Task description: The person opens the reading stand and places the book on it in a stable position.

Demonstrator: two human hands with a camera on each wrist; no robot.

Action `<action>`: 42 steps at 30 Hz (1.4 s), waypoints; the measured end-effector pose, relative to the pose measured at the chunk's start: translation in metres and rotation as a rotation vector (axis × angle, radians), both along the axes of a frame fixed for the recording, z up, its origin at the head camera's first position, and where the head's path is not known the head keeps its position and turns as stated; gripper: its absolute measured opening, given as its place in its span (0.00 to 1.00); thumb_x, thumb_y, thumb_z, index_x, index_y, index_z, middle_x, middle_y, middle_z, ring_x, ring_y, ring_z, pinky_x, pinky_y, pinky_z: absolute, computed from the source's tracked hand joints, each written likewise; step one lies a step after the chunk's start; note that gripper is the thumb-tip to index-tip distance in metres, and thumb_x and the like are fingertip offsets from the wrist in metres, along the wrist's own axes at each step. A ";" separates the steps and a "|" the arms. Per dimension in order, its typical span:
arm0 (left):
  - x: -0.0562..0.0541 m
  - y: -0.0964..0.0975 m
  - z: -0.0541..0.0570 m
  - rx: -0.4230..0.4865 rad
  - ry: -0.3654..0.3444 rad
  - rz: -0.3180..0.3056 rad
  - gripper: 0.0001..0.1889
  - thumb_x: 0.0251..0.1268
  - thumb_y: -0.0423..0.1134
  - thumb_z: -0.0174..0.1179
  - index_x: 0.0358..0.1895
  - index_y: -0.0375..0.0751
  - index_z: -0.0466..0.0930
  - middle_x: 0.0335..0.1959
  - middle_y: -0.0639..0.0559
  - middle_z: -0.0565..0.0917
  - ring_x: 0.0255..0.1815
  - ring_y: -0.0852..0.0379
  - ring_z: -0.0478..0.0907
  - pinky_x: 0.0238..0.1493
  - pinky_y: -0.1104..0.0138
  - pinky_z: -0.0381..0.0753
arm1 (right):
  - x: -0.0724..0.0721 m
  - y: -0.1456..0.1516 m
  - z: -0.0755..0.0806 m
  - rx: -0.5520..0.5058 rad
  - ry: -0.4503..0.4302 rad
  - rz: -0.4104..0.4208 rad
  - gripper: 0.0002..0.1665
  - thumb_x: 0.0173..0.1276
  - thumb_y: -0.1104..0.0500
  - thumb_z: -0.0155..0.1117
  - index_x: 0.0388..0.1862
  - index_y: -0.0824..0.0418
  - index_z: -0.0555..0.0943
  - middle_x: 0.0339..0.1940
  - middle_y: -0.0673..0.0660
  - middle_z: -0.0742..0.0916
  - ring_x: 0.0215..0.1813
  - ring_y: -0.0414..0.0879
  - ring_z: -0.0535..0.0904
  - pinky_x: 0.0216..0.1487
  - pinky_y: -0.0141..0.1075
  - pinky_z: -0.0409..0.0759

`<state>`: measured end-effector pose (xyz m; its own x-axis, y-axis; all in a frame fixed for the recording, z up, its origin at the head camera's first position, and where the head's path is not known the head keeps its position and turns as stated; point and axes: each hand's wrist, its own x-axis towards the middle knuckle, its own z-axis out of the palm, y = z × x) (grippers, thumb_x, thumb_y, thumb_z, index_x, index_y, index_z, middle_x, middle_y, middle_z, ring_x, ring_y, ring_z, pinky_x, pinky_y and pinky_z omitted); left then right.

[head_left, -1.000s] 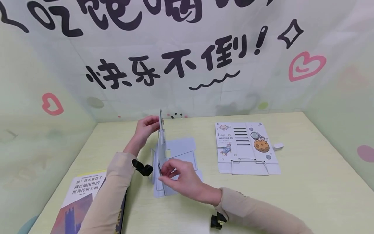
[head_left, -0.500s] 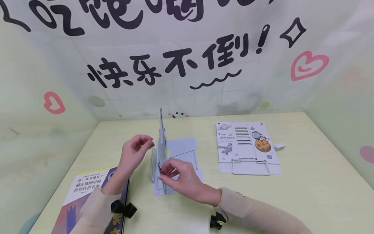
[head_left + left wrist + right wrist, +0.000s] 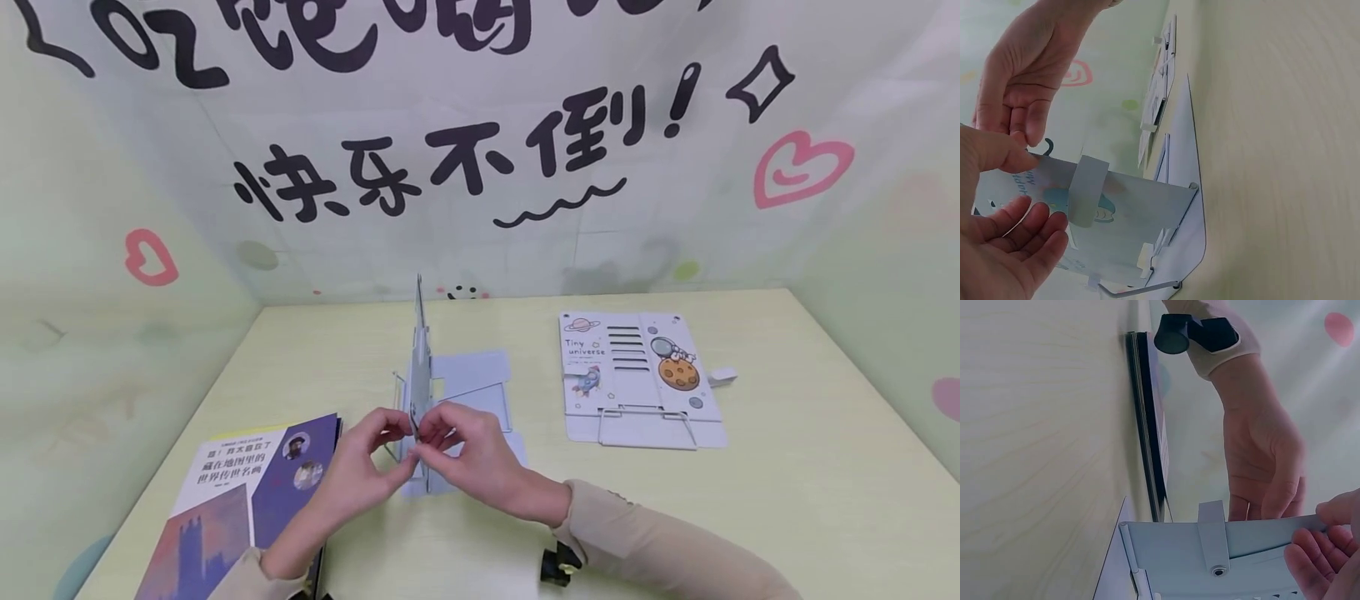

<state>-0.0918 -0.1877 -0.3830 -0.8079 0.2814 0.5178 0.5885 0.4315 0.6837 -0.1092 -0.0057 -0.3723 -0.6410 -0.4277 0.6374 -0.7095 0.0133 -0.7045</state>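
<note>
A pale blue metal book stand (image 3: 422, 367) has its back panel raised on edge over its flat base (image 3: 476, 368). At the panel's near edge, my right hand (image 3: 487, 462) pinches it between thumb and fingers. My left hand (image 3: 367, 471) holds the same edge from the other side, fingertips close to the right hand's. In the left wrist view, the left thumb lies along the edge beside a small dark hook (image 3: 1049, 147), with the fingers over the printed face. A folded metal tab (image 3: 1089, 190) wraps the panel edge. A wire support (image 3: 1141, 289) sticks out near the base.
To the right lies another book stand (image 3: 630, 367), with an astronaut print and a wire holder at its front. Books (image 3: 225, 500) with a purple and white cover lie stacked at front left. A printed wall (image 3: 420, 242) rises behind the table (image 3: 750, 533).
My left hand first left the panel's far edge, moved back toward me, then came in to the near edge beside my right hand. The right hand keeps its pinch.
</note>
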 end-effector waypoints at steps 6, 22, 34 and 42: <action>0.005 0.007 -0.003 -0.022 0.096 0.018 0.23 0.34 0.19 0.68 0.40 0.36 0.75 0.36 0.53 0.78 0.38 0.58 0.77 0.41 0.67 0.81 | 0.000 0.001 0.000 -0.012 -0.007 0.004 0.08 0.57 0.71 0.66 0.32 0.64 0.76 0.29 0.56 0.83 0.30 0.39 0.81 0.31 0.25 0.80; 0.009 0.017 -0.006 -0.013 0.189 0.148 0.18 0.35 0.18 0.67 0.35 0.32 0.76 0.31 0.50 0.81 0.31 0.57 0.81 0.36 0.71 0.82 | -0.040 0.024 -0.014 0.240 -0.122 -0.004 0.07 0.58 0.72 0.62 0.36 0.70 0.77 0.30 0.58 0.84 0.32 0.43 0.80 0.33 0.27 0.79; 0.011 0.014 -0.007 -0.019 0.167 0.166 0.18 0.37 0.18 0.67 0.37 0.30 0.77 0.33 0.47 0.82 0.32 0.57 0.81 0.36 0.68 0.83 | -0.060 0.027 -0.037 0.776 -0.166 -0.211 0.04 0.54 0.68 0.67 0.29 0.63 0.80 0.25 0.52 0.79 0.29 0.42 0.73 0.32 0.31 0.74; 0.011 0.014 -0.008 -0.017 0.180 0.159 0.19 0.37 0.18 0.68 0.38 0.31 0.78 0.33 0.48 0.82 0.32 0.56 0.81 0.35 0.67 0.83 | -0.064 0.021 -0.033 0.922 -0.073 -0.212 0.08 0.53 0.72 0.59 0.21 0.61 0.78 0.20 0.51 0.79 0.26 0.43 0.73 0.27 0.29 0.72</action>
